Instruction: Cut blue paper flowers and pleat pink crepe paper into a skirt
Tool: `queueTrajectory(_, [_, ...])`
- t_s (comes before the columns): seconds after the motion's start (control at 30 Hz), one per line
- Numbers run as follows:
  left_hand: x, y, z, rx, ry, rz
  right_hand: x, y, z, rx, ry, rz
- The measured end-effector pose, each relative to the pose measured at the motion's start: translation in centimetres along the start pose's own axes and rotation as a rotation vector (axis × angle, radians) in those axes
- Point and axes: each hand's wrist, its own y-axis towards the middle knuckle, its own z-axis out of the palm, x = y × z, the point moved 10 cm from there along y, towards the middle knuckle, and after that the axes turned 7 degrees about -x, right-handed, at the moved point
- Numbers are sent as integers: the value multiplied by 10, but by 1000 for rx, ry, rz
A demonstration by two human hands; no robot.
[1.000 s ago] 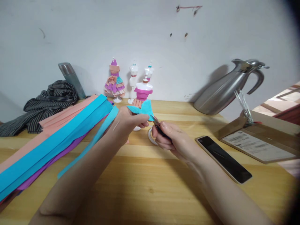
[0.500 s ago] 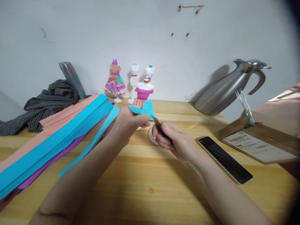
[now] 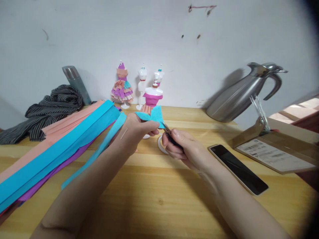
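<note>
My left hand (image 3: pixel 139 129) pinches a strip of turquoise crepe paper (image 3: pixel 157 114), whose long tail (image 3: pixel 99 152) hangs back toward the lower left. Small dark scissors (image 3: pixel 171 135) are gripped in my right hand (image 3: pixel 183 144). Their metal tips touch the paper's lower right edge, close to my left fingertips. Just behind the paper stands a small white mannequin (image 3: pixel 154 94) with a magenta top and a peach pleated skirt. A white ring, perhaps a tape roll (image 3: pixel 161 146), lies partly hidden behind my right hand.
Folded blue crepe paper (image 3: pixel 64 142), peach and purple sheets lie left, beside striped cloth (image 3: pixel 57 103) and a flask (image 3: pixel 76 83). A dressed mannequin (image 3: pixel 122 86) and two white ones stand behind. Right are a phone (image 3: pixel 238 169), cardboard box (image 3: pixel 276 152) and steel jug (image 3: pixel 236 93).
Both hands keep nearly the same pose, with the scissor tips still at the paper's edge. At the far right, more of a pinkish surface behind the box shows.
</note>
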Motion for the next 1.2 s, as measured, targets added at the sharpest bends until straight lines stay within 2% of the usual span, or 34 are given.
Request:
queueTrajectory(0.47, [-4, -2, 2, -22, -40, -16, 2, 0, 0, 8, -27, -18])
queueTrajectory(0.93, [0, -1, -2, -25, 60, 25, 0, 0, 0, 9, -36, 2])
queueTrajectory(1.2, [-1, 0, 0, 17, 60, 14, 1, -1, -1, 12, -59, 5])
